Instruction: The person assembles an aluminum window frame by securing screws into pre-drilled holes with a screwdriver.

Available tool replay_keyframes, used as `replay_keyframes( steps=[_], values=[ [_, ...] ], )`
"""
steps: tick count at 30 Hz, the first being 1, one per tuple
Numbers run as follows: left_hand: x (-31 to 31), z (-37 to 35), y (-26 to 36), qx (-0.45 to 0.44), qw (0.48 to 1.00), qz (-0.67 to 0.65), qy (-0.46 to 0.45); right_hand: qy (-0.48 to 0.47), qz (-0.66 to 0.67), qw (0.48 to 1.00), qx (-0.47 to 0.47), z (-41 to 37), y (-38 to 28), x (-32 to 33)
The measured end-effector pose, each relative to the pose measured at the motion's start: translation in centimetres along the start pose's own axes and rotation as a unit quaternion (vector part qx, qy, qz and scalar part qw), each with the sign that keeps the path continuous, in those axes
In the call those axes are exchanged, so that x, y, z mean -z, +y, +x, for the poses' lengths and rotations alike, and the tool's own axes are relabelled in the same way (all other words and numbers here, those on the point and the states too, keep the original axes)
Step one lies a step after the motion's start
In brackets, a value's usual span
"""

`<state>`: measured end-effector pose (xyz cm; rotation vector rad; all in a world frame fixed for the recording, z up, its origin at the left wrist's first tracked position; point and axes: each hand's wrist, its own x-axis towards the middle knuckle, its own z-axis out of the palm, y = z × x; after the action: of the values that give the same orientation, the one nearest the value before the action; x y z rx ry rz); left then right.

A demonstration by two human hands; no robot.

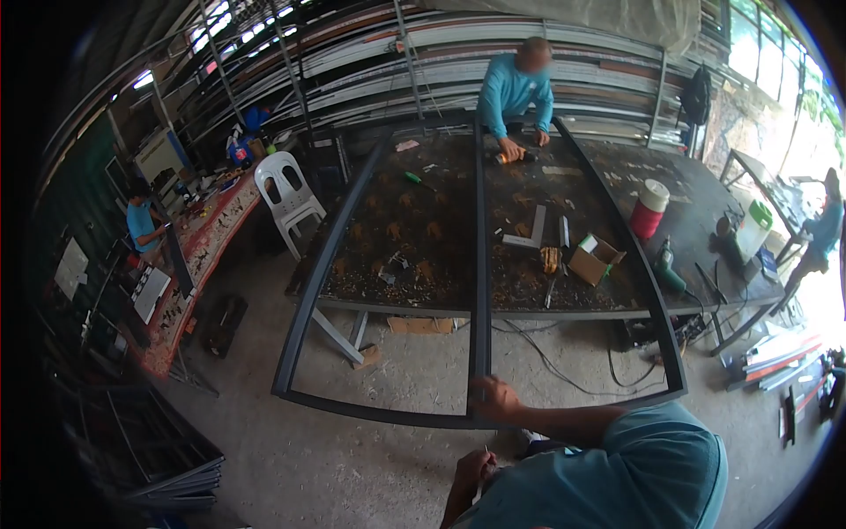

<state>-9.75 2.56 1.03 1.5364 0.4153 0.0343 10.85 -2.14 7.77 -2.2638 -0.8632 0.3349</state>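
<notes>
A large dark metal frame (pixel 483 291) with a middle bar lies across the work table, its near end overhanging the edge. My right hand (pixel 498 398) is on the middle bar where it meets the near rail, fingers curled against the metal. Closer to my body, my left hand (pixel 474 465) is closed, with a thin light piece showing at its fingers; its kind is too small to tell. At the frame's far end, a co-worker (pixel 518 93) in a teal shirt bends over the bar, holding an orange and black power tool (pixel 511 158).
On the dark table (pixel 405 238) lie a green screwdriver (pixel 419 180), a metal square (pixel 529 231), an open carton (pixel 597 259), a red-and-white jug (pixel 649 209) and a green drill (pixel 668 267). Left stand a white chair (pixel 289 196) and a red bench (pixel 198 264). Cables (pixel 564 366) trail below.
</notes>
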Motion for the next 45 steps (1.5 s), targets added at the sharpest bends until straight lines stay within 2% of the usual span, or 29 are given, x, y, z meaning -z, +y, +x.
replay_keyframes(
  steps=[1, 2, 3, 5, 6, 9, 12, 13, 15, 19, 21, 22, 26, 27, 29, 30, 32, 33, 35, 39, 42, 43, 45],
  values=[
    [0.2, 0.4, 1.5, 0.057, 0.998, 0.032, -0.014, -0.148, 0.076, 0.982, 0.085, -1.0, -0.1, 1.3],
    [0.3, 0.8, 3.2, 0.115, 0.991, 0.066, -0.032, -0.213, 0.098, 0.962, 0.139, -2.2, 0.4, 1.5],
    [0.2, 1.1, 5.5, 0.103, 0.992, 0.074, -0.024, -0.207, 0.107, 0.965, 0.120, -3.3, 0.7, 1.7],
    [-0.3, 1.5, 7.5, 0.052, 0.993, 0.102, -0.032, -0.342, 0.175, 0.912, 0.142, -5.6, 1.7, 2.8],
    [-0.6, 1.7, 7.6, 0.011, 0.992, 0.120, -0.045, -0.298, 0.186, 0.935, 0.041, -7.0, 0.4, 5.1],
    [-2.2, 1.6, 8.7, 0.048, 0.997, 0.018, -0.065, -0.252, 0.248, 0.933, -0.066, -9.5, 1.8, 6.8],
    [-4.5, 2.2, 9.1, 0.082, 0.992, -0.026, -0.094, -0.169, 0.285, 0.941, -0.072, -11.8, 3.5, 8.9],
    [-5.4, 2.6, 9.3, 0.090, 0.990, -0.017, -0.105, -0.105, 0.291, 0.949, -0.065, -12.6, 4.4, 9.7],
    [-7.3, 3.4, 9.9, 0.070, 0.989, 0.031, -0.124, -0.021, 0.401, 0.907, -0.123, -14.1, 6.6, 11.6],
    [-10.9, 4.5, 10.4, 0.111, 0.983, 0.069, -0.128, 0.127, 0.444, 0.870, -0.172, -17.7, 10.4, 18.8],
    [-13.2, 5.5, 10.6, 0.114, 0.978, 0.104, -0.141, 0.169, 0.420, 0.862, -0.227, -20.0, 13.5, 21.7],
    [-14.7, 6.0, 10.7, 0.114, 0.974, 0.126, -0.147, 0.201, 0.447, 0.835, -0.251, -21.4, 15.2, 23.2],
    [-23.8, 8.7, 11.1, 0.102, 0.969, 0.166, -0.150, 0.300, 0.488, 0.746, -0.340, -29.2, 23.1, 28.8],
    [-26.7, 9.6, 11.4, 0.108, 0.967, 0.169, -0.155, 0.302, 0.490, 0.741, -0.347, -31.4, 25.8, 29.4],
    [-32.5, 10.7, 11.4, 0.073, 0.973, 0.161, -0.146, 0.370, 0.492, 0.683, -0.394, -35.9, 32.2, 29.3],
    [-35.7, 11.1, 11.8, 0.085, 0.971, 0.169, -0.147, 0.383, 0.486, 0.665, -0.419, -38.4, 35.1, 29.1],
    [-41.7, 11.8, 12.9, 0.044, 0.969, 0.170, -0.175, 0.392, 0.459, 0.640, -0.475, -43.2, 39.6, 28.7],
    [-43.9, 12.0, 13.1, 0.055, 0.966, 0.178, -0.178, 0.390, 0.442, 0.637, -0.497, -44.9, 40.8, 29.2],
    [-48.0, 12.6, 13.4, -0.012, 0.938, 0.245, -0.244, 0.396, 0.444, 0.623, -0.508, -48.0, 42.3, 30.0],
    [-54.8, 14.0, 14.6, -0.021, 0.891, 0.324, -0.318, 0.411, 0.465, 0.584, -0.523, -49.6, 44.5, 33.8],
    [-59.8, 15.6, 13.8, -0.014, 0.885, 0.320, -0.337, 0.394, 0.461, 0.592, -0.531, -47.5, 48.6, 35.7],
    [-61.8, 16.2, 13.6, -0.024, 0.881, 0.317, -0.351, 0.387, 0.464, 0.615, -0.506, -45.9, 50.2, 36.8],
    [-65.9, 17.4, 13.3, -0.005, 0.875, 0.318, -0.365, 0.352, 0.354, 0.726, -0.473, -41.8, 52.0, 42.5]
  ],
)
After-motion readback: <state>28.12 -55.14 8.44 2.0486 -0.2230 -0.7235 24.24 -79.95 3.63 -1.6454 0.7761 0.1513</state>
